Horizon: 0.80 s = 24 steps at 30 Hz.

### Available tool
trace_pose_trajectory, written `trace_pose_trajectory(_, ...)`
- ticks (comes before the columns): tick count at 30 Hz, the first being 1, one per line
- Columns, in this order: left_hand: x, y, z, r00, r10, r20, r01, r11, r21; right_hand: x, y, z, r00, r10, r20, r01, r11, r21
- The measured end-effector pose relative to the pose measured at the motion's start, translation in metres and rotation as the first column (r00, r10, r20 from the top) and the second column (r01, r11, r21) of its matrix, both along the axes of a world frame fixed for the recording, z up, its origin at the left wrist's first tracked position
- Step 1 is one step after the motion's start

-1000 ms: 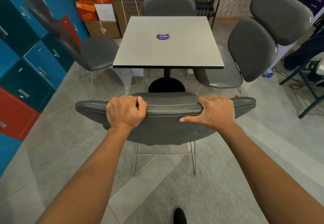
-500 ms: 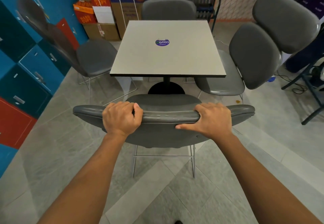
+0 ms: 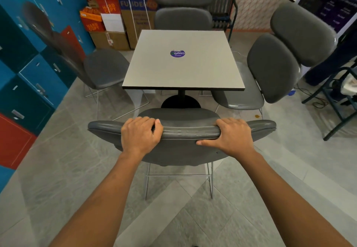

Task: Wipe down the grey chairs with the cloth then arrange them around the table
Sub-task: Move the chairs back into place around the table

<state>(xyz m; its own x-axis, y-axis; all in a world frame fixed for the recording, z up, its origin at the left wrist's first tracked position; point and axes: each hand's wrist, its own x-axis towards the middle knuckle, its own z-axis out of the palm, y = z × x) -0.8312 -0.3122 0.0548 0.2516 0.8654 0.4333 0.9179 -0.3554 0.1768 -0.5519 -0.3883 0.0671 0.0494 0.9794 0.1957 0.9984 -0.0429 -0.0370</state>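
We find the arranging step in hand. The left hand [image 3: 140,136] and right hand [image 3: 231,136] are both closed over the top edge of the near chair [image 3: 181,144], centre frame, its seat facing the table [image 3: 183,61]. No cloth is visible. We judge the next move calls for a straight push toward the table edge.

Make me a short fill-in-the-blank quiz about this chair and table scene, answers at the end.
Both hands grip the top edge of the near chair's ____.
The round sticker on the table is ____.
The lockers stand on the person's ____ side.

Answers: backrest; purple; left
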Motion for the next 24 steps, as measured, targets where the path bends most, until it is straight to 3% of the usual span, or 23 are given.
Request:
trace_pose_trajectory(6,-0.028,-0.004,0.001,0.983,-0.182,-0.002,0.181,0.981,-0.064,-0.027,-0.003,0.016,0.998,-0.070,-0.005,0.065,0.953,-0.296)
trace_pose_trajectory(12,-0.096,0.001,-0.006,0.965,-0.257,0.045,0.261,0.958,-0.122,-0.125,0.004,0.024,0.996,-0.065,-0.055,0.042,0.938,-0.345)
trace_pose_trajectory(18,-0.200,0.015,-0.008,0.982,-0.130,0.140,0.165,0.945,-0.283,-0.240,0.043,0.030,0.950,0.035,-0.310,-0.124,0.954,-0.274)
trace_pose_trajectory(24,-0.296,0.032,-0.015,0.987,-0.001,0.160,0.057,0.936,-0.346,-0.340,0.093,0.030,0.906,0.159,-0.392,-0.271,0.930,-0.249)
